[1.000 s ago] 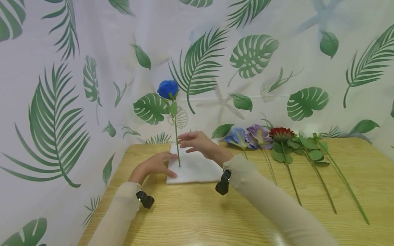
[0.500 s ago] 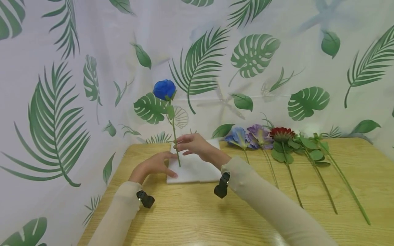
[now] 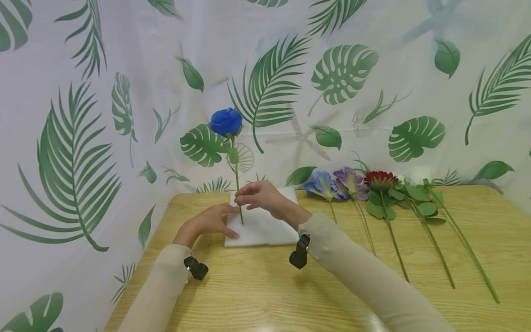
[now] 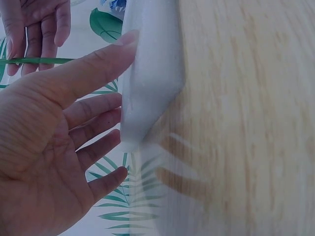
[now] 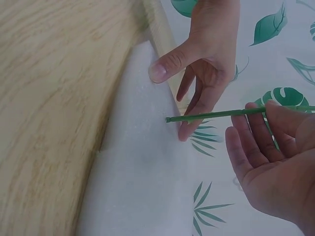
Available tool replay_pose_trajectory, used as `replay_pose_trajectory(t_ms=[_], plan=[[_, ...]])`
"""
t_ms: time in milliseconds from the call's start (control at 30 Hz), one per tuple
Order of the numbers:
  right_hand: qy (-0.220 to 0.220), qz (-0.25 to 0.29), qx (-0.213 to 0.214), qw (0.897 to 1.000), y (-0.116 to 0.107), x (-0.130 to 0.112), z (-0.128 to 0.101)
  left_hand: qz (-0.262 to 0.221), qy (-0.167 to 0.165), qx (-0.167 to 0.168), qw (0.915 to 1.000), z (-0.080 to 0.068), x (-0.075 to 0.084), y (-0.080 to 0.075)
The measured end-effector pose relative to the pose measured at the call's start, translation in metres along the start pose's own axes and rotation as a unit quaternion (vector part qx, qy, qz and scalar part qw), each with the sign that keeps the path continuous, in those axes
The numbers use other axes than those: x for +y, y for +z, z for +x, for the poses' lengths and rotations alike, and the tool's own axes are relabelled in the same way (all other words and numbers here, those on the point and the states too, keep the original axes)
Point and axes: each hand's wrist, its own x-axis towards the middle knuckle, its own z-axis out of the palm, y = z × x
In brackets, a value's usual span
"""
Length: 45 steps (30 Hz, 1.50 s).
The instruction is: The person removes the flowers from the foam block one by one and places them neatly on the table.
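Right hand [image 3: 260, 197] pinching blue rose [image 3: 226, 121] by the stem, thumb and fingers curled round it low down. Rose upright, stem foot on white foam [image 3: 265, 226]. Left hand [image 3: 207, 223] at 9 o'clock of foam, fingers straight, thumb pressing the slab's near-left corner. Four more flowers [image 3: 352, 182] lying at 3 o'clock on table [image 3: 265, 286], well apart from foam.
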Motion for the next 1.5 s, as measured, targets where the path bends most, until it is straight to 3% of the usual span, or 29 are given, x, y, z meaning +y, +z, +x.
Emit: replay_pose_trajectory(t_ms=[1167, 1500], plan=[[-0.052, -0.006, 0.045, 0.998, 0.0044, -0.0004, 0.002, -0.021, -0.015, 0.005, 0.9997, -0.003, 0.002, 0.0004], [-0.085, -0.026, 0.052, 0.995, 0.004, -0.0028, 0.002, -0.014, -0.008, 0.002, 0.9999, -0.0024, 0.0008, -0.0001]])
